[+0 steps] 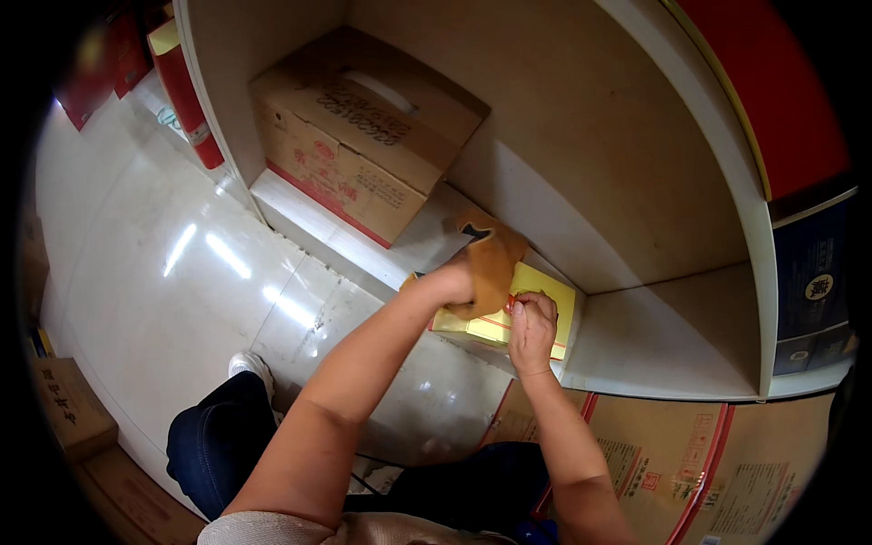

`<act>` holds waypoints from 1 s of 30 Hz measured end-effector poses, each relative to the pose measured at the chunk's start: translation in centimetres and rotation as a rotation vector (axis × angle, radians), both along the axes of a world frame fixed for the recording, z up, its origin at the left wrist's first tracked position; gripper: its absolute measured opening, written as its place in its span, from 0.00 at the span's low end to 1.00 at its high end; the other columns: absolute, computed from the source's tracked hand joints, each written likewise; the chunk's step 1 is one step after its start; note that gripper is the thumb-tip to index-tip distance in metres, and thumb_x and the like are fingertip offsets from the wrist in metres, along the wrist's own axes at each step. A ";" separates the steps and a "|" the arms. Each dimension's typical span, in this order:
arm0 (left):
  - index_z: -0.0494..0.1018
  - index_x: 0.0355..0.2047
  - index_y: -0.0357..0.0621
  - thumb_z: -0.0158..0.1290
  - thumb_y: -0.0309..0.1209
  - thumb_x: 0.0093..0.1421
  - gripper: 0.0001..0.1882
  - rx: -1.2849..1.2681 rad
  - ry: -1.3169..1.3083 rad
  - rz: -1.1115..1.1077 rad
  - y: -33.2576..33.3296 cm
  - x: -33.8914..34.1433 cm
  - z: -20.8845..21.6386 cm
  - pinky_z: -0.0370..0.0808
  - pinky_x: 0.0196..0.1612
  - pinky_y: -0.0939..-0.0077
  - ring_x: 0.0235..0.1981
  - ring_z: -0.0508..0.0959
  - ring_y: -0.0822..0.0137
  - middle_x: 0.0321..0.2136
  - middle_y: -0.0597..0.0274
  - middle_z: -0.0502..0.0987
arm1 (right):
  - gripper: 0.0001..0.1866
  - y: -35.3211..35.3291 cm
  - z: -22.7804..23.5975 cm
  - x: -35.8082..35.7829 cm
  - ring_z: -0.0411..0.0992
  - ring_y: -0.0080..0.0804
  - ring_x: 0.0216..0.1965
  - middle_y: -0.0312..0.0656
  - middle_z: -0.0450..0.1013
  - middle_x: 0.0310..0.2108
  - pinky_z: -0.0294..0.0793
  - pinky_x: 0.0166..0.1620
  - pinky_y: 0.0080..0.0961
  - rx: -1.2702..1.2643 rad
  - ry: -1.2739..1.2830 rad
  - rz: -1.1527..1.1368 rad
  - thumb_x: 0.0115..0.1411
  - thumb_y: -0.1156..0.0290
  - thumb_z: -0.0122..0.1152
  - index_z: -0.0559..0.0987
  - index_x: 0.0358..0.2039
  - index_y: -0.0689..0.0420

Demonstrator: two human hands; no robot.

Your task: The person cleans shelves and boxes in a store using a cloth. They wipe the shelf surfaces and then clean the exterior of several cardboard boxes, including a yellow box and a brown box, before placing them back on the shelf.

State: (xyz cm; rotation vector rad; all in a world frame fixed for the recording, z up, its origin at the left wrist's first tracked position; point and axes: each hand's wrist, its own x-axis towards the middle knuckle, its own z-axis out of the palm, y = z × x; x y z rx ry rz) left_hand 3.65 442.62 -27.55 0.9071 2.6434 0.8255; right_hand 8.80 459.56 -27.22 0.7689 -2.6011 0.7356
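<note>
A brown cloth is bunched over and around my left hand, which grips it above the yellow box; its fingers are mostly hidden in the folds. The yellow box sits on the low shelf and carries thin red lines. At its near side my right hand is closed, thumb and fingers pinched at a small red piece on or just above the box top. Whether that piece is fixed to the box I cannot tell.
A large brown carton with a handle slot stands on the shelf, left of the yellow box. More cartons lie below the shelf at right, and others at far left. Shiny tiles cover the floor.
</note>
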 end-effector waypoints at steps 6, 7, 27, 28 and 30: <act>0.71 0.40 0.40 0.49 0.32 0.49 0.17 -0.052 0.214 0.071 0.7 -0.3 -1.5 0.72 0.36 0.71 0.35 0.76 0.54 0.34 0.50 0.75 | 0.08 -0.4 -0.1 0.1 0.65 0.44 0.32 0.44 0.69 0.28 0.64 0.46 0.39 0.025 0.037 0.013 0.55 0.71 0.50 0.73 0.22 0.60; 0.72 0.38 0.39 0.50 0.32 0.48 0.16 0.062 0.270 0.308 1.5 -0.5 -2.0 0.72 0.35 0.70 0.33 0.76 0.54 0.33 0.51 0.76 | 0.08 -0.5 0.1 0.1 0.65 0.44 0.32 0.44 0.69 0.28 0.64 0.46 0.39 0.034 0.053 0.014 0.55 0.71 0.50 0.73 0.22 0.60; 0.65 0.48 0.45 0.49 0.33 0.53 0.21 1.094 0.037 0.407 4.2 10.5 -8.6 0.67 0.47 0.70 0.46 0.69 0.58 0.44 0.58 0.70 | 0.27 1.6 0.2 3.0 0.42 0.53 0.63 0.50 0.50 0.61 0.35 0.59 0.57 0.300 -0.222 -0.279 0.59 0.60 0.39 0.59 0.56 0.59; 0.63 0.51 0.45 0.47 0.34 0.55 0.22 1.098 -0.088 0.281 4.0 9.3 -9.5 0.64 0.50 0.72 0.50 0.66 0.62 0.48 0.59 0.67 | 0.27 1.5 0.3 2.9 0.42 0.53 0.63 0.50 0.50 0.61 0.34 0.59 0.57 0.319 -0.232 -0.268 0.59 0.60 0.39 0.59 0.57 0.59; 0.59 0.55 0.45 0.45 0.37 0.59 0.25 1.110 -0.286 0.110 5.0 6.1 -13.8 0.60 0.55 0.76 0.55 0.62 0.67 0.54 0.60 0.62 | 0.28 1.2 0.2 3.0 0.42 0.53 0.63 0.50 0.49 0.61 0.33 0.59 0.57 0.355 -0.251 -0.233 0.58 0.60 0.40 0.59 0.58 0.58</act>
